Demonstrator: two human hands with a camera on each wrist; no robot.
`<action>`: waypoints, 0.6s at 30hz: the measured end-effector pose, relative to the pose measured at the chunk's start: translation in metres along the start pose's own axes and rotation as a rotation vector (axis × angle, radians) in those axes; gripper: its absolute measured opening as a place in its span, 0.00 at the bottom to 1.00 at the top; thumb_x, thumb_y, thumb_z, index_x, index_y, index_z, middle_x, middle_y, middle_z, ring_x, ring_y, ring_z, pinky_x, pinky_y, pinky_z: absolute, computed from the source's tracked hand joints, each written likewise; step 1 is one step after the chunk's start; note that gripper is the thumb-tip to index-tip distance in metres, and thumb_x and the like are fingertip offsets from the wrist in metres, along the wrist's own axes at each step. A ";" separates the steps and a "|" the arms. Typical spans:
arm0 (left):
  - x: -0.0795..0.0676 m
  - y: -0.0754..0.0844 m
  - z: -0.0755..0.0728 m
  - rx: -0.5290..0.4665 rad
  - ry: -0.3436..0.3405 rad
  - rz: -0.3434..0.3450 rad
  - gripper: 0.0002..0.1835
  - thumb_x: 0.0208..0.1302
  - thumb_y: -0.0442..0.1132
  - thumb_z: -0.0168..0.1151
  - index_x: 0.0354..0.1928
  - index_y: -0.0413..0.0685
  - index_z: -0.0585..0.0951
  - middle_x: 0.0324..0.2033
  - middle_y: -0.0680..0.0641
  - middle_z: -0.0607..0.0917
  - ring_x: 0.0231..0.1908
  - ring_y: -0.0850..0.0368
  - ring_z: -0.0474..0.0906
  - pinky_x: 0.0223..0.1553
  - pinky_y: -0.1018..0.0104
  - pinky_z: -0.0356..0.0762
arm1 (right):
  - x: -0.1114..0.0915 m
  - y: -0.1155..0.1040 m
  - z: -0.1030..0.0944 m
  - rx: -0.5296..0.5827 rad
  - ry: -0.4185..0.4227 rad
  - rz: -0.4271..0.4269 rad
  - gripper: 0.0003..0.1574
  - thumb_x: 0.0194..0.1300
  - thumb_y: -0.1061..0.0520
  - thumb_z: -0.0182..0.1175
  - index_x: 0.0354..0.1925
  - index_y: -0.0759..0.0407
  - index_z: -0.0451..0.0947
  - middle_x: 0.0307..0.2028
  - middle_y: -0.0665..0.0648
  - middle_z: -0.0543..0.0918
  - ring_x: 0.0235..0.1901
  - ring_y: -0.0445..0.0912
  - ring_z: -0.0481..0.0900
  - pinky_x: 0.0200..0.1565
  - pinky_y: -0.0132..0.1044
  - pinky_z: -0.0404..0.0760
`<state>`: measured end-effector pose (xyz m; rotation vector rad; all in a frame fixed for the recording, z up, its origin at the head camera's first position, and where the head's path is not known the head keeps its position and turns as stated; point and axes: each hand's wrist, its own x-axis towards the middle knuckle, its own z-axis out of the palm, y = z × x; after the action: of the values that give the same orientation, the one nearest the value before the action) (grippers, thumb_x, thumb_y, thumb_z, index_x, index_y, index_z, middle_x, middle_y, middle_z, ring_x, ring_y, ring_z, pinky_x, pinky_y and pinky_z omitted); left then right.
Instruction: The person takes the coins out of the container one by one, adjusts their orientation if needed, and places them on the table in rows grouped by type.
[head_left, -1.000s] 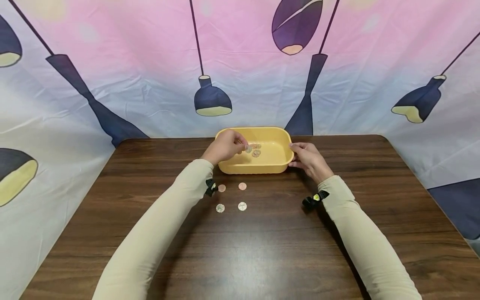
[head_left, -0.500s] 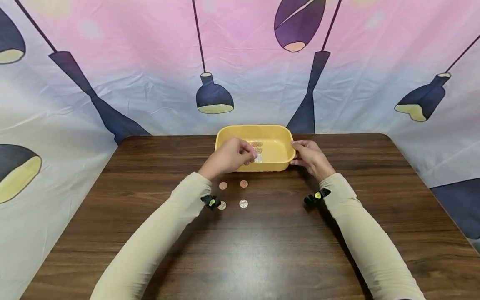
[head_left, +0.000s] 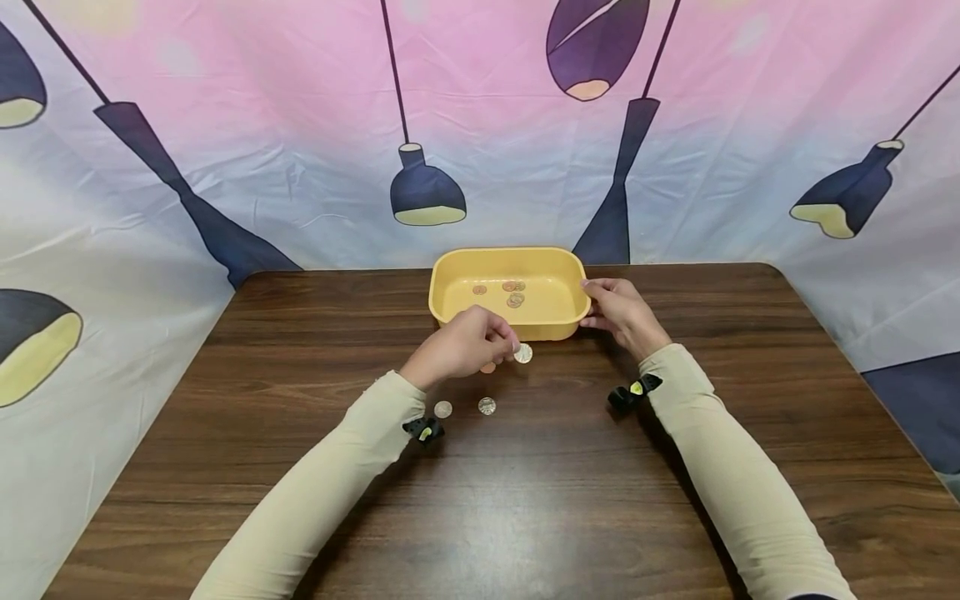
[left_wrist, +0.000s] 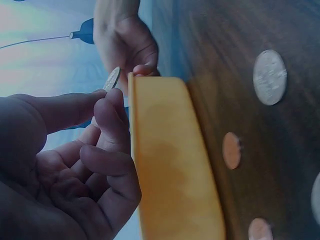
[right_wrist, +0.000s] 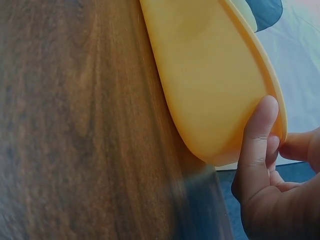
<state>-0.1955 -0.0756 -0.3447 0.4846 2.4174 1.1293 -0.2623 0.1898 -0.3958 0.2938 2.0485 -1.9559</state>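
Note:
A silver coin (head_left: 523, 353) is pinched between the thumb and index finger of my left hand (head_left: 467, 343), just in front of the yellow tray (head_left: 510, 332). The left wrist view shows that coin (left_wrist: 112, 79) edge-on at the fingertips, above the table. My right hand (head_left: 624, 315) grips the tray's right end, thumb and fingers on its rim (right_wrist: 274, 75). Several coins (head_left: 515, 300) lie inside the tray. On the table, two silver coins (head_left: 487, 406) lie nearer me, and a copper coin (head_left: 488, 367) is partly covered by my left hand. A second copper coin (left_wrist: 260, 229) shows in the left wrist view.
The brown wooden table (head_left: 555, 475) reaches back to a hanging cloth (head_left: 315, 192) printed with lamps, close behind the tray. Black wrist straps (head_left: 424, 429) sit on both forearms.
My left hand has drawn back out of the tray toward me and slightly right, still pinching a silver coin. Coins inside the tray are now uncovered. The right hand keeps its grip.

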 end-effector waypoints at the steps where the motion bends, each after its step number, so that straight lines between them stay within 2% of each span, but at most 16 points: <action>1: 0.000 -0.001 0.002 0.012 -0.005 0.002 0.10 0.78 0.32 0.58 0.40 0.40 0.87 0.38 0.38 0.89 0.30 0.54 0.80 0.31 0.68 0.79 | 0.000 0.000 0.000 -0.005 0.004 0.001 0.30 0.86 0.52 0.48 0.75 0.69 0.64 0.37 0.56 0.78 0.27 0.39 0.80 0.32 0.27 0.84; 3: 0.000 -0.004 0.007 0.051 -0.009 0.009 0.10 0.77 0.32 0.57 0.39 0.42 0.87 0.36 0.42 0.88 0.30 0.58 0.78 0.31 0.70 0.75 | -0.001 -0.001 -0.001 -0.007 0.006 0.004 0.31 0.86 0.52 0.48 0.75 0.69 0.64 0.37 0.56 0.78 0.27 0.39 0.80 0.32 0.27 0.85; 7: 0.000 -0.009 0.018 0.115 -0.024 0.030 0.12 0.77 0.31 0.56 0.37 0.44 0.87 0.31 0.48 0.86 0.31 0.60 0.78 0.33 0.70 0.76 | -0.001 0.000 -0.001 -0.005 0.004 0.016 0.32 0.86 0.51 0.49 0.76 0.69 0.63 0.37 0.56 0.78 0.27 0.40 0.80 0.32 0.27 0.85; 14: 0.000 -0.015 0.034 0.163 -0.058 -0.022 0.12 0.79 0.36 0.59 0.35 0.46 0.87 0.22 0.54 0.79 0.19 0.62 0.73 0.24 0.69 0.71 | -0.001 0.001 -0.001 0.010 -0.003 0.012 0.31 0.86 0.52 0.49 0.75 0.70 0.63 0.35 0.54 0.79 0.26 0.39 0.80 0.32 0.27 0.85; 18: 0.001 -0.016 0.042 0.249 -0.058 -0.039 0.12 0.77 0.40 0.62 0.33 0.51 0.87 0.20 0.55 0.79 0.19 0.62 0.75 0.25 0.69 0.72 | -0.001 0.000 -0.002 0.010 0.001 0.012 0.31 0.86 0.52 0.49 0.75 0.69 0.63 0.35 0.54 0.79 0.25 0.39 0.80 0.32 0.27 0.85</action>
<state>-0.1767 -0.0586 -0.3817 0.5372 2.5169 0.7895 -0.2616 0.1917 -0.3955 0.3086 2.0340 -1.9603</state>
